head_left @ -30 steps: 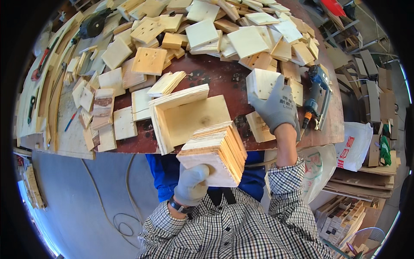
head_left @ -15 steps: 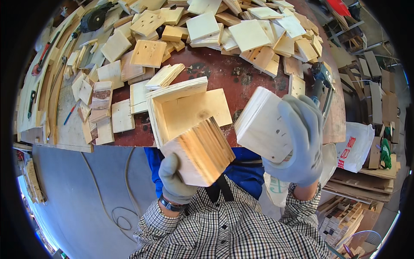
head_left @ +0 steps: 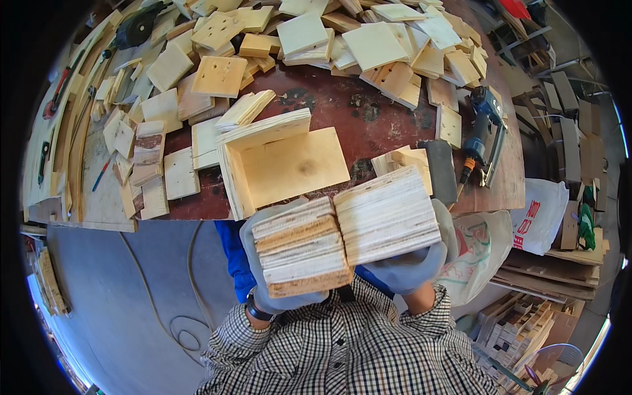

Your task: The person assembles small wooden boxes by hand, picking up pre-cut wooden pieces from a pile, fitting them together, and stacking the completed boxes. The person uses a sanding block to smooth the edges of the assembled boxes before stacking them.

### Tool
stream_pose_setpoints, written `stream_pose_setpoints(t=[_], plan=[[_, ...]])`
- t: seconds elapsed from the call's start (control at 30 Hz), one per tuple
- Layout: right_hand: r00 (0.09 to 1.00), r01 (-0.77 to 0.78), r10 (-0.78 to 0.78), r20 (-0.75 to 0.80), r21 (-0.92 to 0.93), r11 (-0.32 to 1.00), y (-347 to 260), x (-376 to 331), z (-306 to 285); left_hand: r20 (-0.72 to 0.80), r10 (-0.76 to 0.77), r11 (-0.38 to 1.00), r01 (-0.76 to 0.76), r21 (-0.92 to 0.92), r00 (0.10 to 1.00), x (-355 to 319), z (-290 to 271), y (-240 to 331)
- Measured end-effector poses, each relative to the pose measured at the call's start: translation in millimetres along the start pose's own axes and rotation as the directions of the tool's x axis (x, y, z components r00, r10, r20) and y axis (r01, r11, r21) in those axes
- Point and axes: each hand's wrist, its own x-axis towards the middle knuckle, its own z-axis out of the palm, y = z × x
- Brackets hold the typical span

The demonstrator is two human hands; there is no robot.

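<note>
Two stacks of square wooden boards are held side by side before my chest, their layered edges facing up and touching along one seam. My gloved left hand point(head_left: 254, 247) is closed around the left stack point(head_left: 299, 247), which has white and orange-brown edges. My gloved right hand point(head_left: 411, 266) grips the whiter right stack point(head_left: 388, 214) from below and the right side. Most fingers are hidden beneath the boards. Just beyond them, on the red-brown tabletop point(head_left: 329, 102), stands a partly built box point(head_left: 289, 168) of light wood with an upright far wall and a left wall.
A large heap of loose boards point(head_left: 375, 46) covers the table's far side. Right of centre lie a blue-black nail gun point(head_left: 484, 128) and a dark grey block point(head_left: 440, 170). Long strips, a red-handled tool point(head_left: 56, 95) and a black tool point(head_left: 139, 26) lie left. White plastic bags point(head_left: 541, 214) hang at right.
Both stacks have been brought together and turned edge-up. My right hand has moved left and down, uncovering the nail gun and the grey block.
</note>
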Motion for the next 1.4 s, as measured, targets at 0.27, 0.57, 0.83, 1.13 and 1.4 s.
stream_pose_setpoints(t=[0.27,0.57,0.83,1.13,1.4], plan=[[0.990,-0.139,0.119,0.081,0.311,0.940,42,-68,37,-0.384,-0.041,0.926,-0.109,-0.361,0.922,45,-1,44],[0.966,-0.234,0.198,0.168,0.233,0.944,48,-108,15,-0.469,0.085,0.856,-0.305,-0.417,0.879,71,-5,49],[0.971,-0.232,0.209,0.114,0.262,0.937,36,-112,-2,-0.256,-0.081,0.978,0.027,-0.208,0.963,84,-33,82],[0.980,-0.185,0.197,-0.008,0.309,0.933,31,-104,-9,-0.270,-0.113,0.862,-0.041,-0.506,0.956,57,-25,73],[0.963,-0.082,0.158,-0.216,0.324,0.943,23,-78,-13,-0.412,0.103,0.853,-0.294,-0.432,0.905,67,-15,68]])
